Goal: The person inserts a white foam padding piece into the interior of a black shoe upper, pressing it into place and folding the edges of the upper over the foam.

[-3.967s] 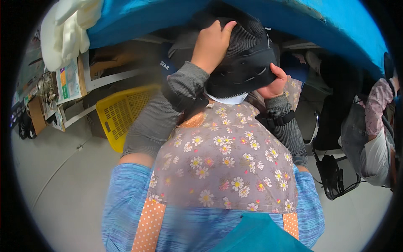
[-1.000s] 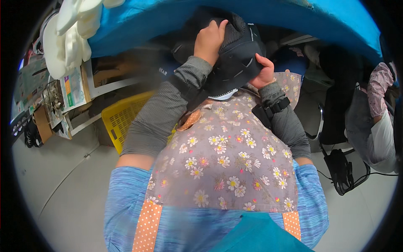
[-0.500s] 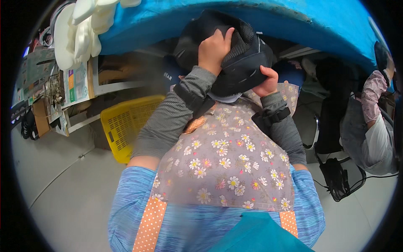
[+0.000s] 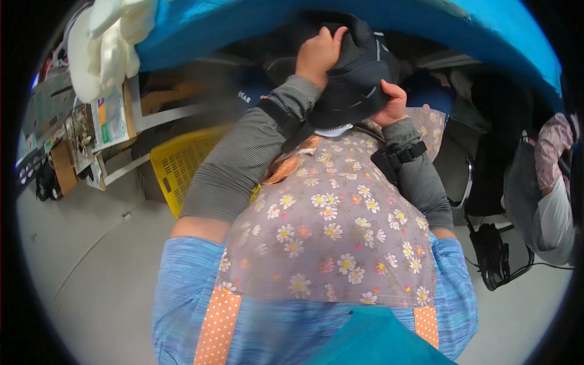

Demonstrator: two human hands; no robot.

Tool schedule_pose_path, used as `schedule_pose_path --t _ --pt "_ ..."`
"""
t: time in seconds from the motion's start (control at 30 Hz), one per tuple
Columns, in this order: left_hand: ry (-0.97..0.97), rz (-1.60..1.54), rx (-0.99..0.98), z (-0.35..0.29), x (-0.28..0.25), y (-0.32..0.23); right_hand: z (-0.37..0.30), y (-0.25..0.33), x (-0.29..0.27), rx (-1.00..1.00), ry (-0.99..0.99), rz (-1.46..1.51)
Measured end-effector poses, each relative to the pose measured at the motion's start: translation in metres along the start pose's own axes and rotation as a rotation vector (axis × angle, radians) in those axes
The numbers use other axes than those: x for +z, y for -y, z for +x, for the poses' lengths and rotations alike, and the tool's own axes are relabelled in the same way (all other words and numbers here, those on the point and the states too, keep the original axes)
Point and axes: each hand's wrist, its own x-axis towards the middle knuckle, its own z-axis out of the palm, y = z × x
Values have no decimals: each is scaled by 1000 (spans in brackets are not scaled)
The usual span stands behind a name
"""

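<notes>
Across the person's front lies one flowered apron point(image 4: 340, 225) with two spotted orange straps point(image 4: 218, 325). Beyond its middle, both hands grasp one piece of black fabric point(image 4: 350, 94) held up near the chest: the left hand point(image 4: 317, 56) curls round its upper part, thumb raised; the right hand point(image 4: 391, 106) grips its right side, thumb in front, fingers mostly hidden. Past the grey left sleeve point(image 4: 234, 170), which partly covers it, is one yellow basket point(image 4: 169, 173), its contents unreadable. Farther off stretches the blue-covered worktop point(image 4: 213, 27), with overlapping white pieces point(image 4: 85, 61) at its left, too merged to count.
</notes>
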Motion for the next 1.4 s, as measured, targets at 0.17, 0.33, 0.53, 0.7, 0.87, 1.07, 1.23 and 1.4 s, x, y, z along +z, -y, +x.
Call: schedule_pose_path --t 0.17,0.33,0.53,0.7,0.87,1.07,1.23,1.4 --pt "13 63 -46 -6 -18 -7 1 -7 5 -42 -158 -23" --pt "27 35 -12 1 -43 -28 -4 -5 12 -63 -37 4" --pt "87 93 -35 -4 -22 -14 -1 -10 7 -63 -128 3" --pt "9 24 87 0 -11 -4 5 -1 2 34 1 82" --pt "38 -14 -40 -3 -7 -2 4 -1 -20 8 14 46" --pt "126 57 -66 -3 -37 -22 0 -7 -4 16 28 88" --pt "190 239 73 3 -43 -26 2 -6 6 3 68 66" --pt "350 306 119 -3 -28 -7 4 -7 -8 28 68 76"
